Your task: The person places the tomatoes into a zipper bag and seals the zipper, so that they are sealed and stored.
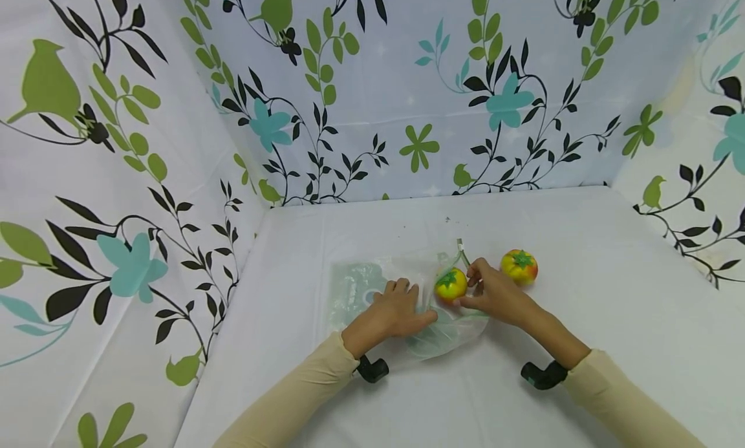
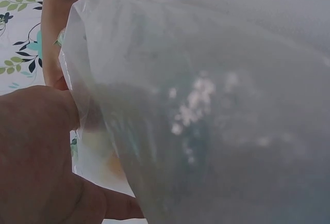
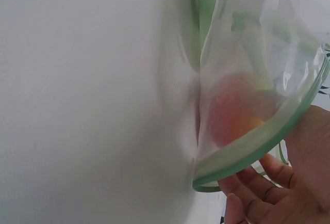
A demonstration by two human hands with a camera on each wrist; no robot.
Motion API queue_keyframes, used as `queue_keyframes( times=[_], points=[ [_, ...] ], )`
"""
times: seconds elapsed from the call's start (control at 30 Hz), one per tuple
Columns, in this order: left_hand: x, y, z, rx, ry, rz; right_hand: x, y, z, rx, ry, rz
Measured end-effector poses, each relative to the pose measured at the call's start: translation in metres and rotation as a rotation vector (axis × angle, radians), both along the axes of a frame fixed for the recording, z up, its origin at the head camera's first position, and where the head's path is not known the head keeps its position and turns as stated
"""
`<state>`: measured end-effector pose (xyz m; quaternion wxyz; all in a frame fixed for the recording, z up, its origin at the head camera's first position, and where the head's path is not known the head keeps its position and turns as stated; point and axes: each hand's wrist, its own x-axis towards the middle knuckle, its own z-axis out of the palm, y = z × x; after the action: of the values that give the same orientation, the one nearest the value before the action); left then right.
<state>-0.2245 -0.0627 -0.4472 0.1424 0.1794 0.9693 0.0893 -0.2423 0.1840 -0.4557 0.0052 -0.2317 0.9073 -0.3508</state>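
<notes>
A clear zip bag (image 1: 445,335) with a green-edged mouth lies on the table. A yellow-and-red toy fruit (image 1: 451,285) with a green leafy top sits at the bag's mouth; in the right wrist view this fruit (image 3: 232,113) shows through the film. My left hand (image 1: 398,309) rests on the bag with fingers spread, thumb reaching toward the fruit. My right hand (image 1: 495,296) is at the mouth, fingers loosely bent right beside the fruit. In the right wrist view, the green zip edge (image 3: 258,152) partly covers those fingers (image 3: 247,193).
A second yellow-and-red toy fruit (image 1: 519,267) lies on the white table (image 1: 611,293), just behind the right hand. Patterned cloth walls (image 1: 372,99) with leaves, birds and flowers enclose the back and sides. A black wrist mount (image 1: 544,375) hangs under each forearm.
</notes>
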Motion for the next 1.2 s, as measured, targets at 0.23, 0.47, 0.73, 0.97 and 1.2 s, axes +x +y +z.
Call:
queue_keyframes(
  times=[0.23,0.47,0.73,0.97,1.2],
  points=[
    [0.001,0.001,-0.001,0.009,0.01,0.004,0.001,-0.004,-0.002,-0.047,0.034,0.007],
    [0.003,0.001,0.001,0.003,0.021,0.0,0.005,-0.011,0.0,-0.083,0.046,0.012],
    [0.004,0.0,0.002,0.008,0.021,0.0,0.004,-0.016,0.001,-0.076,0.055,0.028],
    [0.005,0.001,0.001,0.001,0.03,-0.001,0.005,-0.016,-0.001,-0.07,0.043,0.074],
    [0.005,0.0,-0.001,0.002,0.044,-0.006,0.005,-0.015,-0.004,-0.06,0.065,0.08]
  ],
)
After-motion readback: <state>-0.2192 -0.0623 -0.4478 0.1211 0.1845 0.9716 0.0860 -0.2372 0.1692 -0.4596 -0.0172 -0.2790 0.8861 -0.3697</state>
